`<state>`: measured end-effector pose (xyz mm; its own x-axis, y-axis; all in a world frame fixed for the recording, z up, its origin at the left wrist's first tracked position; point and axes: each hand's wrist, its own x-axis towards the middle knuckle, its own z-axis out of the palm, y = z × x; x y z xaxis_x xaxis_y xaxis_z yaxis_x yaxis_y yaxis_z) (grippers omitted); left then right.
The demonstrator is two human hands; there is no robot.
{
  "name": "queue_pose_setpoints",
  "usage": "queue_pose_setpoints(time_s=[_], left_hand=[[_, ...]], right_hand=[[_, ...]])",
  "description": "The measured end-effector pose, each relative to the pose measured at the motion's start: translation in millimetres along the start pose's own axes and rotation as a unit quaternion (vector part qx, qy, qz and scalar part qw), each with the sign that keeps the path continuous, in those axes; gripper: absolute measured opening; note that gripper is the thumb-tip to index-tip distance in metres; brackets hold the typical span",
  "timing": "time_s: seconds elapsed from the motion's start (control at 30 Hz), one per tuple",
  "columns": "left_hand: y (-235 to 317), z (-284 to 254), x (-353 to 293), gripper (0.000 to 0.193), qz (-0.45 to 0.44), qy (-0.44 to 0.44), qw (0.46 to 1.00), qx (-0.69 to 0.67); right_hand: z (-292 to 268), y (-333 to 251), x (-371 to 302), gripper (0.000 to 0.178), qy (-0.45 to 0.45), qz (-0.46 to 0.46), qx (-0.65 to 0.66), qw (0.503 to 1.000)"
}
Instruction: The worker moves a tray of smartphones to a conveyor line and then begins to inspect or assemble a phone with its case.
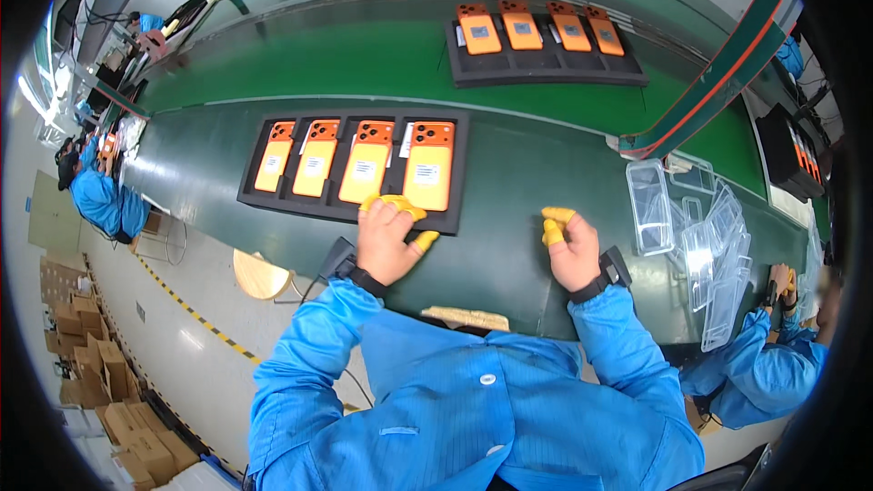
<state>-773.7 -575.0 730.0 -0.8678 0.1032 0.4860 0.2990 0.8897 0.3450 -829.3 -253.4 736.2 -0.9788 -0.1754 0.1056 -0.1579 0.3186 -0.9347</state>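
Observation:
A black foam tray [355,209] lies on the bench before me, slightly left. In its slots several orange phones [427,173] lie back up, cameras at the far end, with white labels. My left hand [386,235] grips the tray's near edge below the two right-hand phones, its fingers over the rim and its thumb at the front side. Yellow finger cots cover fingertips on both hands. To the right of the tray, my right hand [572,250] hovers over the green bench top, with thumb and forefinger slightly apart and nothing visible between them.
Clear plastic cases [705,245] are heaped at the bench's right. A second black tray [546,68] of orange phones sits on the far green belt. A slanted green post [709,82] rises at right. Co-workers in blue sit at far left [105,195] and right [764,364].

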Motion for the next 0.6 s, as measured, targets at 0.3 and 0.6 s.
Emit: queue_pose_setpoints(time_s=[0.3,0.6], left_hand=[[138,-3,-60,0.036,0.004,-0.078,0.993,-0.090],[107,-41,-58,0.032,0.032,-0.059,0.988,-0.139]], right_hand=[[19,-34,-24,0.039,-0.001,-0.076,-0.161,0.984],[1,-36,-43,0.035,0.008,-0.099,-0.295,0.951]])
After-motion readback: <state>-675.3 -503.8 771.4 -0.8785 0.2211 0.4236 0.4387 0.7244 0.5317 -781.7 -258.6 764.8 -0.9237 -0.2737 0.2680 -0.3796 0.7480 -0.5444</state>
